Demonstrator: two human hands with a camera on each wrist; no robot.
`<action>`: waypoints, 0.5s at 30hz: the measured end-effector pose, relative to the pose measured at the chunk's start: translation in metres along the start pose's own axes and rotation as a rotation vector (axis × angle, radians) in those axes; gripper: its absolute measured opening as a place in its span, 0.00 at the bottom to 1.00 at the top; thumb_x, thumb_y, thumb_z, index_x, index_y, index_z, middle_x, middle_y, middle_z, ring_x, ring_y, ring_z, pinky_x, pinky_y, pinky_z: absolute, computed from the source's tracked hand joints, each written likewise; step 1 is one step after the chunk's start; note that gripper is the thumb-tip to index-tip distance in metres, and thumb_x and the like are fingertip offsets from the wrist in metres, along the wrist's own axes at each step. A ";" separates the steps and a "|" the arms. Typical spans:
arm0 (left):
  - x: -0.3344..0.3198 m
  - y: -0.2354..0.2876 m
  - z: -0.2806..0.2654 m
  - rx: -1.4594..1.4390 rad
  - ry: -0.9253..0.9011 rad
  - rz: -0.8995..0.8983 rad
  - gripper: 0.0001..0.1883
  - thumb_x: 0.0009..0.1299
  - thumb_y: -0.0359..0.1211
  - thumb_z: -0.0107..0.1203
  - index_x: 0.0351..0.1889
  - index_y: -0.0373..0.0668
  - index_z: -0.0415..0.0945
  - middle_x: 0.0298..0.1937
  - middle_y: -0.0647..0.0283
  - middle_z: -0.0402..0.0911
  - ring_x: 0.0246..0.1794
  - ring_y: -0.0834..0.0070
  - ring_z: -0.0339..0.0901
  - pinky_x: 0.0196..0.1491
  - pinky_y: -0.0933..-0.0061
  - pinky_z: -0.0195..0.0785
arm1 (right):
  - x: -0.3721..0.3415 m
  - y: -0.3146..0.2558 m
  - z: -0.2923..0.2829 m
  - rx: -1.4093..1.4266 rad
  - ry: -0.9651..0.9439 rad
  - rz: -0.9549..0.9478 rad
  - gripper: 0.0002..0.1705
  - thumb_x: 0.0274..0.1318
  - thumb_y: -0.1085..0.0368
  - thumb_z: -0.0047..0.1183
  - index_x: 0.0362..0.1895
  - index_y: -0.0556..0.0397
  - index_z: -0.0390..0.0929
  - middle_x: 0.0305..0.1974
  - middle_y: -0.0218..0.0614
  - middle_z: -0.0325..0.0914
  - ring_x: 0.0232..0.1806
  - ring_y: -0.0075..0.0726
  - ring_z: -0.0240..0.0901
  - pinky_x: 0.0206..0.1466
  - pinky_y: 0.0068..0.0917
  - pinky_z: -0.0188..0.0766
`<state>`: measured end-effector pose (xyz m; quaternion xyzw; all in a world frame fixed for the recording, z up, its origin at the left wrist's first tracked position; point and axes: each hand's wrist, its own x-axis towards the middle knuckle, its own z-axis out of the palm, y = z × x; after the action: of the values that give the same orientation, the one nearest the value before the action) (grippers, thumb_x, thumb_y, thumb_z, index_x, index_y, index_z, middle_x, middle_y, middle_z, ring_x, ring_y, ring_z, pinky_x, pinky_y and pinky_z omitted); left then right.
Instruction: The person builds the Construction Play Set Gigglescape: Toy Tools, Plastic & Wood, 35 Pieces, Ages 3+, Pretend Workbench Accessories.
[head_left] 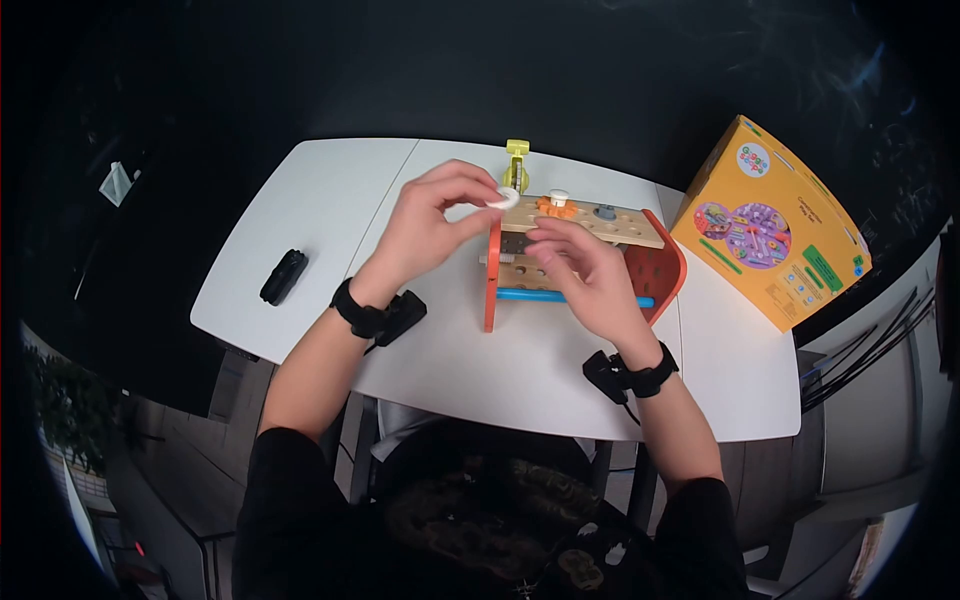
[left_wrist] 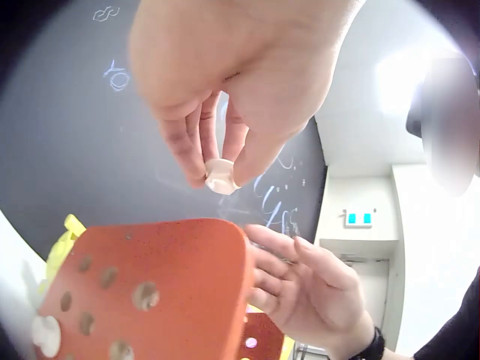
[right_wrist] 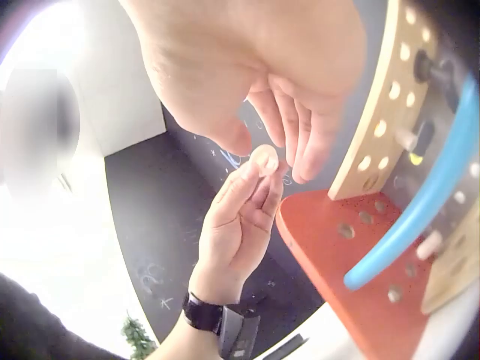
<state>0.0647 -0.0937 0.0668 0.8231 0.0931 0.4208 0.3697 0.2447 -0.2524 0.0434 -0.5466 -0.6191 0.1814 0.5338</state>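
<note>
My left hand (head_left: 422, 222) pinches a small white ring-shaped piece (head_left: 508, 199) between thumb and fingertips, above the left end of a toy workbench (head_left: 630, 226). A hole shows in the middle of the piece (right_wrist: 264, 160) in the right wrist view. My right hand (head_left: 592, 285) holds nothing; its fingers are loosely bent in front of the bench, just right of the white piece. On the bench's perforated wooden top sit an orange gear (head_left: 550, 209) with a white knob (head_left: 559, 195) over it, and a grey piece (head_left: 606, 212).
Behind the bench's left end stands a yellow-green toy part (head_left: 516, 172). A blue rod (head_left: 530, 296) runs along the bench's lower front. The yellow toy box (head_left: 790, 225) stands at the right of the white table (head_left: 450, 365); a black case (head_left: 284, 277) lies at the left.
</note>
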 end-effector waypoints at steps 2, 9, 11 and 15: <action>-0.004 0.012 0.007 -0.023 -0.027 0.054 0.08 0.66 0.23 0.66 0.43 0.40 0.86 0.49 0.62 0.82 0.50 0.70 0.82 0.54 0.71 0.77 | 0.005 -0.002 0.006 0.184 -0.004 0.027 0.20 0.71 0.64 0.54 0.62 0.61 0.74 0.53 0.44 0.83 0.53 0.34 0.83 0.58 0.29 0.78; -0.008 0.012 0.024 0.063 -0.041 0.219 0.10 0.63 0.26 0.69 0.42 0.40 0.88 0.46 0.61 0.86 0.49 0.67 0.84 0.52 0.69 0.78 | 0.009 -0.005 0.010 0.512 0.052 0.095 0.17 0.73 0.68 0.51 0.60 0.64 0.72 0.54 0.45 0.81 0.52 0.34 0.82 0.57 0.29 0.81; -0.009 0.010 0.026 0.068 -0.040 0.234 0.09 0.63 0.25 0.69 0.42 0.39 0.88 0.46 0.60 0.87 0.47 0.65 0.84 0.51 0.68 0.79 | 0.008 0.001 0.008 0.523 0.061 0.103 0.16 0.72 0.68 0.51 0.59 0.65 0.72 0.54 0.46 0.81 0.52 0.34 0.83 0.57 0.28 0.81; -0.011 0.008 0.023 0.172 0.009 0.307 0.07 0.66 0.25 0.65 0.41 0.36 0.86 0.44 0.59 0.87 0.46 0.65 0.85 0.50 0.67 0.78 | 0.004 0.017 0.001 0.233 0.015 0.108 0.13 0.67 0.68 0.57 0.51 0.63 0.77 0.46 0.44 0.85 0.46 0.34 0.85 0.50 0.28 0.82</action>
<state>0.0739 -0.1170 0.0570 0.8544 0.0035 0.4664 0.2290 0.2530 -0.2432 0.0305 -0.5148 -0.5594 0.2768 0.5877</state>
